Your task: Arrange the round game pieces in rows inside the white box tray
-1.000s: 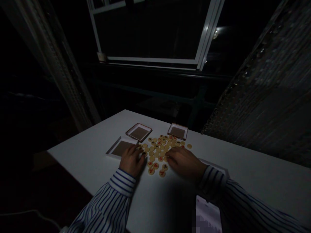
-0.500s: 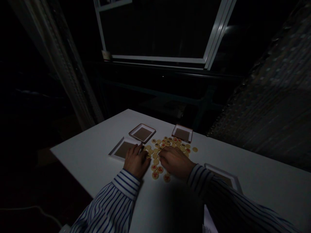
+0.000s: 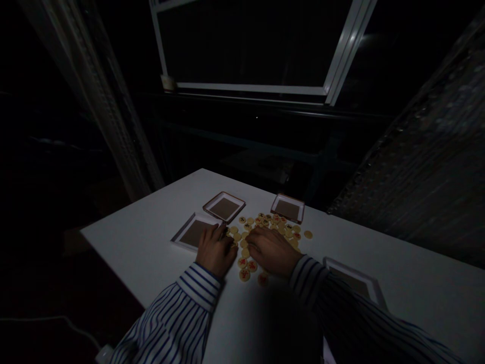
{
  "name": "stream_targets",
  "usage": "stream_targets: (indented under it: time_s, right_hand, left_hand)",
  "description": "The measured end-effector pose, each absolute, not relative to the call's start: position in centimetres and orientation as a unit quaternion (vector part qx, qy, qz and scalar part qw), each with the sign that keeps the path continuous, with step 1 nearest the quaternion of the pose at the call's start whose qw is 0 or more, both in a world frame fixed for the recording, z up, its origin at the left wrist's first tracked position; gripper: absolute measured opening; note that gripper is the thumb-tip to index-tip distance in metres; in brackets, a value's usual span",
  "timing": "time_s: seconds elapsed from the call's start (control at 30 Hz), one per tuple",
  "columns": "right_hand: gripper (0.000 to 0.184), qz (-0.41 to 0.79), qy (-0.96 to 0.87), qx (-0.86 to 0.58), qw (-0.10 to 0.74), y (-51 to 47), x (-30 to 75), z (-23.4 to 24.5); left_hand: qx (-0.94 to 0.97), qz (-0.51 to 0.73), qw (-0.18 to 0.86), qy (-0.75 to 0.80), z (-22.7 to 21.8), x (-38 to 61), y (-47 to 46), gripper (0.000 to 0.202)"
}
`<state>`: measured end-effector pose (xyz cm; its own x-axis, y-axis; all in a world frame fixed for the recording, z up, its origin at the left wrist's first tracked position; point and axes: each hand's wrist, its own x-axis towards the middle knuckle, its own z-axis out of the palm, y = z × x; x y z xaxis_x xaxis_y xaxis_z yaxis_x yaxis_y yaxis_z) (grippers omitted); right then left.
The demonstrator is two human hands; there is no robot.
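Round, pale Chinese chess pieces (image 3: pixel 245 253) lie in a loose spread on the white table, some showing red or black characters, others blank side up. At the left of the spread is my left hand (image 3: pixel 216 251), fingers bent and apart, resting by the right edge of an open box tray (image 3: pixel 180 236). I see no piece clearly held in it. My right hand (image 3: pixel 273 251) is curled palm down over the middle of the pieces, its fingers close together. Whatever lies under those fingertips is hidden.
Two more shallow trays, a left one (image 3: pixel 224 206) and a right one (image 3: pixel 288 208), stand behind the pieces. Another tray (image 3: pixel 373 289) is partly covered by my right forearm. The white table (image 3: pixel 125 222) ends at a dark window (image 3: pixel 246 90). A cable (image 3: pixel 71 326) hangs at lower left.
The view has shifted slightly, moving the table and trays a little to the right in the picture. My right hand sits slightly further left relative to the pieces; my left hand barely differs.
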<state>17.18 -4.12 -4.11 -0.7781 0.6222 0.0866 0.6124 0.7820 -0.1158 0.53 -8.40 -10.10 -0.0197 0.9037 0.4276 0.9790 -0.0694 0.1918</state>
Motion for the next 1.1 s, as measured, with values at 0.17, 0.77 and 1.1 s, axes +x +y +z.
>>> stream_targets:
  time_s: [0.17,0.77,1.1]
  right_hand:
    - [0.022,0.038,-0.942,-0.327,0.065,-4.1,17.3,-4.2]
    - [0.025,0.051,-0.938,-0.336,0.075,-3.9,17.5,-4.4]
    - [0.026,0.053,-0.937,-0.331,0.099,-4.1,18.4,-3.8]
  left_hand:
    - [-0.697,-0.227,0.078,-0.675,-10.2,0.6,-8.3,0.022]
    - [-0.709,-0.238,0.073,-0.659,-10.5,0.5,-8.1,0.023]
    - [-0.725,-0.298,0.094,-0.614,-10.3,0.3,-8.0,0.026]
